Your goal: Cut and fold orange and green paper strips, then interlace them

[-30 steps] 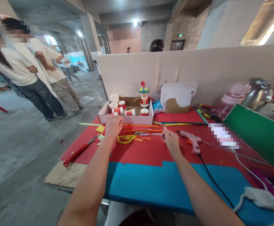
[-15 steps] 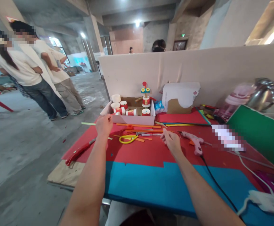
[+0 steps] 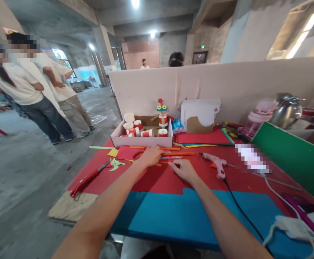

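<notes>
My left hand (image 3: 152, 156) is low over the table's middle with its fingers bent down among thin paper strips. Part of an orange loop (image 3: 137, 154) shows beside its wrist, and what lies under the fingers is hidden. Just right of it, my right hand (image 3: 183, 169) has thumb and fingers drawn together near the end of an orange strip; whether it grips the strip is unclear. A longer orange paper strip (image 3: 180, 154) lies beyond the right hand. A pink glue gun (image 3: 215, 163) rests to the right, its cord running toward me.
Behind the hands is a box (image 3: 143, 141) holding paper cups and a cup figure (image 3: 162, 118). A red-handled cutter (image 3: 85, 181) and pale green scraps (image 3: 116, 164) lie left. A green board (image 3: 294, 162), steel jug (image 3: 286, 109) and power strip (image 3: 294, 228) stand or lie right.
My left hand has moved right and down toward the middle, uncovering green scraps and yellow paper. My right hand has shifted slightly left and nearer me. The view has turned a little.
</notes>
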`<action>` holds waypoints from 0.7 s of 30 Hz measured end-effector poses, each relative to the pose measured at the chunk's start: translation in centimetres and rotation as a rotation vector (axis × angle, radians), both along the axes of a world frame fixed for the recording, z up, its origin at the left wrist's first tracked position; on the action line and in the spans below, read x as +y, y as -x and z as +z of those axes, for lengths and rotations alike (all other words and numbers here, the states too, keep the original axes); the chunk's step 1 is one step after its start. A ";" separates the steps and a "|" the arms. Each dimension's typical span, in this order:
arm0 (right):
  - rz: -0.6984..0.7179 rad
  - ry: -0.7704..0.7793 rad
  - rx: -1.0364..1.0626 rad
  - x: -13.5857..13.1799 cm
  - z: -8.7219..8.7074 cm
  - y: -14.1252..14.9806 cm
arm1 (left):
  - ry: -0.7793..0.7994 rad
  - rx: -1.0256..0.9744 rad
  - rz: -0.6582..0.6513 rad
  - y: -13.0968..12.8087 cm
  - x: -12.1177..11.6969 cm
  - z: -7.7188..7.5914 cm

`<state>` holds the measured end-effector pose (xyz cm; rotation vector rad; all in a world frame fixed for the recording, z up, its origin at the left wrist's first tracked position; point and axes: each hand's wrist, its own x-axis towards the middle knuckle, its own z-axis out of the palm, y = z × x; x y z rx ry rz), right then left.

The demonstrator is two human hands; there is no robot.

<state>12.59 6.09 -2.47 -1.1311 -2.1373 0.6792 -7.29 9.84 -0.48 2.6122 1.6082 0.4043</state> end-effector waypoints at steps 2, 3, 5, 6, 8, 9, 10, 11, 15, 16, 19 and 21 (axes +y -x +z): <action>-0.016 0.003 0.007 0.1 -0.2 0.0 | 0.006 0.069 -0.026 -0.2 -0.6 -0.3; -0.017 0.002 0.008 0.2 -0.3 0.0 | 0.015 0.098 -0.041 -0.2 -0.9 -0.3; -0.021 -0.006 0.011 0.1 -0.4 0.0 | 0.030 0.113 -0.043 -0.1 -1.5 -0.2; -0.024 -0.009 0.017 0.1 -0.4 0.0 | 0.033 0.106 -0.043 0.1 -1.7 0.0; -0.020 0.000 0.031 0.1 -0.4 0.0 | 0.010 0.075 -0.023 0.9 -1.8 0.9; -0.012 0.008 0.036 0.0 -0.3 0.0 | -0.012 0.057 -0.001 1.6 -1.8 1.6; -0.002 0.013 0.037 0.0 -0.3 0.0 | -0.043 0.041 0.036 2.6 -1.7 2.4; 0.004 0.015 0.036 0.0 -0.2 -0.1 | -0.066 0.036 0.079 3.9 -1.6 3.3; -0.007 -0.001 0.022 0.1 0.0 -0.1 | -0.152 0.043 0.312 11.5 -1.4 6.5; -0.012 -0.003 0.018 0.2 0.0 -0.1 | -0.158 0.044 0.430 13.5 -1.5 6.9; -0.022 -0.009 0.011 0.3 0.0 -0.1 | 0.010 0.005 0.646 18.0 -2.1 6.4; -0.022 -0.005 0.020 0.3 0.0 -0.1 | 0.077 -0.030 0.667 19.2 -2.4 5.2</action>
